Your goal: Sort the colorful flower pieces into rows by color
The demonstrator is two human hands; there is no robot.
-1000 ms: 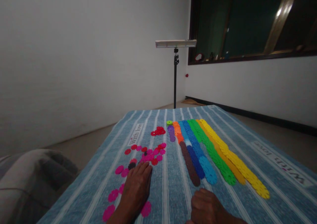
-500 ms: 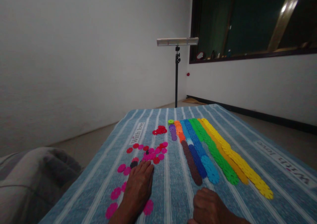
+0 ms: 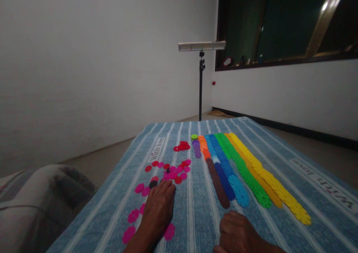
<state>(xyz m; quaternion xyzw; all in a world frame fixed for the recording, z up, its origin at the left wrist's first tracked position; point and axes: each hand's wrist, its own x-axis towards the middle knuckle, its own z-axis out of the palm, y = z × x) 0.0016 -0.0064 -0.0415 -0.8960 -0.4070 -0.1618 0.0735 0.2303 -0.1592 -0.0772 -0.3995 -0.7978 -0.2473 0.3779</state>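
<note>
Loose pink and red discs (image 3: 169, 175) lie scattered on the left part of the striped cloth (image 3: 201, 216), with a few dark discs (image 3: 153, 184) among them. Far of this scatter is a small red pile (image 3: 183, 146); to the right, overlapping discs form single-colour rows, from the short purple row (image 3: 196, 149) across the brown row (image 3: 217, 186) to the yellow row (image 3: 268, 178). The left hand (image 3: 158, 208) lies palm down, fingers together and extended, its tips at the near edge of the pink cluster; whether thumb and fingers pinch a disc cannot be told. The right hand (image 3: 237, 230) is curled into a loose fist just near of the brown row; its contents, if any, cannot be told. The step in hand appears to be separating the loose discs by colour; the next move would call for parting one thin disc from its neighbours with the fingertips. Hidden or unclear: any discs under the left palm, one pink disc partly covered by that hand, counts within overlaps, and both forearms, cut off at the near edge.
</note>
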